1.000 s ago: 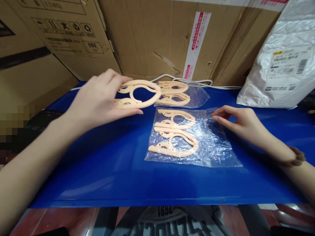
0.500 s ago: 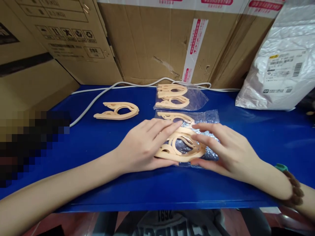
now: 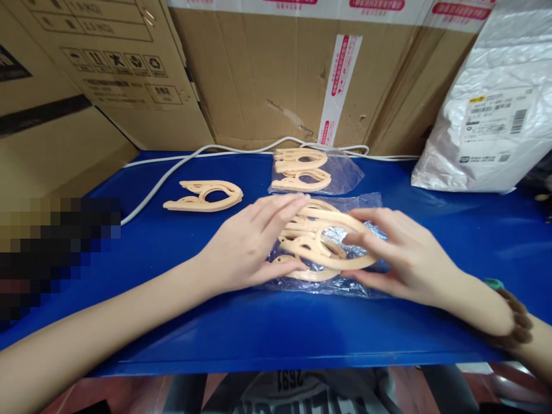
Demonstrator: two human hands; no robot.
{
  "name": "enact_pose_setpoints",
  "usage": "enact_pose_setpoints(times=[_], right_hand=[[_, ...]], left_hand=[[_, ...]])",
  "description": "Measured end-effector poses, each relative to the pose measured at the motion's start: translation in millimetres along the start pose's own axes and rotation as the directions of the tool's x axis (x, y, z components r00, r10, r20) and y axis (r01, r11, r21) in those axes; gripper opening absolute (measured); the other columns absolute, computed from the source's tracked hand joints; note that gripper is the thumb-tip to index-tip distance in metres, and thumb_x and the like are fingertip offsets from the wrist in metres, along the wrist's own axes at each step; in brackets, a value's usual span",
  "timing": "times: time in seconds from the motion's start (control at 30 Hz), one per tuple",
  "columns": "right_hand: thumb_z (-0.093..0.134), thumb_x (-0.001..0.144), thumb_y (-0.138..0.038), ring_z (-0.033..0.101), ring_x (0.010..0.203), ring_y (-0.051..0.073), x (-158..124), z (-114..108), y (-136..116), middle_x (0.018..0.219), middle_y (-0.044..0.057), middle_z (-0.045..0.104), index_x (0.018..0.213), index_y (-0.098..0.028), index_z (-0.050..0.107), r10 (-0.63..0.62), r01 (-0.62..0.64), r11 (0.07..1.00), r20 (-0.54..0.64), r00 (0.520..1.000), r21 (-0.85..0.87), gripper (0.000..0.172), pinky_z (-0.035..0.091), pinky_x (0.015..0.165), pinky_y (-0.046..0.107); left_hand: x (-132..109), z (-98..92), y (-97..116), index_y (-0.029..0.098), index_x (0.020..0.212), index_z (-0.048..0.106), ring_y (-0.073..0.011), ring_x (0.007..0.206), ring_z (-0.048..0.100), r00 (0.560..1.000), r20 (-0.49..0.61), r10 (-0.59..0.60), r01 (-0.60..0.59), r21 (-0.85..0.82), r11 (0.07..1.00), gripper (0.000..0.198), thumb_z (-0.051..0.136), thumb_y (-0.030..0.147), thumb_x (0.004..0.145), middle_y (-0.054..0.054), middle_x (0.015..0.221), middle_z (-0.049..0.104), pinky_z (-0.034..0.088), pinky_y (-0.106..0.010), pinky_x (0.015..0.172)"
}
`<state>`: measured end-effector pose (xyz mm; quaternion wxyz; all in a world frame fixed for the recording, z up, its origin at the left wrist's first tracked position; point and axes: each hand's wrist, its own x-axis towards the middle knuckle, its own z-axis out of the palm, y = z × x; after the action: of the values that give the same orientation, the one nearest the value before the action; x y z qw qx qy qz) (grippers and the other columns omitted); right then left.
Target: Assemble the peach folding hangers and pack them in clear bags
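Both my hands meet over a clear plastic bag (image 3: 366, 286) of peach plastic folding hangers on the blue table (image 3: 267, 333). My right hand (image 3: 403, 261) pinches one peach hanger (image 3: 328, 238) and holds it lifted and tilted above the bag. My left hand (image 3: 248, 247) lies beside it with fingers stretched out, fingertips touching that hanger's left end. Another hanger (image 3: 302, 275) stays in the bag below. A loose hanger (image 3: 202, 195) lies on the table to the left.
A second bag of hangers (image 3: 308, 169) lies behind, near a white cable (image 3: 172, 172). Cardboard boxes (image 3: 267, 69) wall the back and left. A silver mailing pouch (image 3: 487, 109) sits at the right rear. A blurred patch covers the left edge.
My left hand set a hanger down at the left, then came to the bag. Both hands closed on the bagged hangers, and one hanger has now been lifted and tilted up.
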<state>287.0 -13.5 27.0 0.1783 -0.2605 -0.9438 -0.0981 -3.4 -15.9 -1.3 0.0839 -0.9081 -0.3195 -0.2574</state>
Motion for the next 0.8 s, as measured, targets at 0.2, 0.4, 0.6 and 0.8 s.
enact_pose_setpoints(times=[0.2,0.4,0.6,0.8], right_hand=[[0.067,0.087,-0.048,0.062,0.104,0.031,-11.1,-26.9,46.3,0.115,0.014,0.060,0.106,-0.021,0.063,0.223,-0.219,0.975,-0.119,0.968,0.047,0.033,0.050,0.085,0.041],[0.067,0.090,-0.042,0.063,0.107,0.026,-17.8,-38.8,68.3,0.112,0.013,0.066,0.104,-0.019,0.066,0.372,-0.359,0.928,-0.249,0.894,0.098,0.027,0.046,0.092,0.037],[0.065,0.090,-0.048,0.066,0.103,0.027,-18.5,-40.8,67.1,0.109,0.011,0.070,0.105,-0.022,0.067,0.323,-0.321,0.946,-0.166,0.932,0.043,0.030,0.048,0.088,0.038],[0.070,0.085,-0.053,0.068,0.099,0.026,-24.4,-56.2,78.4,0.106,0.007,0.073,0.104,-0.023,0.069,0.335,-0.331,0.933,0.002,0.942,0.142,0.035,0.049,0.084,0.034]], left_hand=[[-1.9,-3.0,-31.5,0.013,0.152,0.029,-0.0336,0.138,0.046,0.976,0.064,-0.208,0.207,0.034,0.978,0.065,0.051,0.044,0.099,-0.019,0.149,0.048,0.040,-0.053,0.114],[-2.4,1.7,-42.6,0.014,0.134,0.055,-0.0302,0.131,0.051,0.960,0.219,-0.175,0.182,-0.014,0.983,0.042,0.040,0.038,0.104,-0.016,0.141,0.055,0.044,-0.050,0.110],[-5.1,6.6,-45.1,0.014,0.141,0.052,-0.0298,0.133,0.051,0.946,0.288,-0.149,0.153,0.006,0.988,0.047,0.034,0.038,0.106,-0.015,0.150,0.050,0.045,-0.049,0.109],[-5.7,7.4,-45.9,0.013,0.144,0.050,-0.0274,0.134,0.051,0.931,0.329,-0.160,0.173,-0.011,0.985,0.049,0.031,0.039,0.106,-0.014,0.150,0.052,0.043,-0.046,0.111]])
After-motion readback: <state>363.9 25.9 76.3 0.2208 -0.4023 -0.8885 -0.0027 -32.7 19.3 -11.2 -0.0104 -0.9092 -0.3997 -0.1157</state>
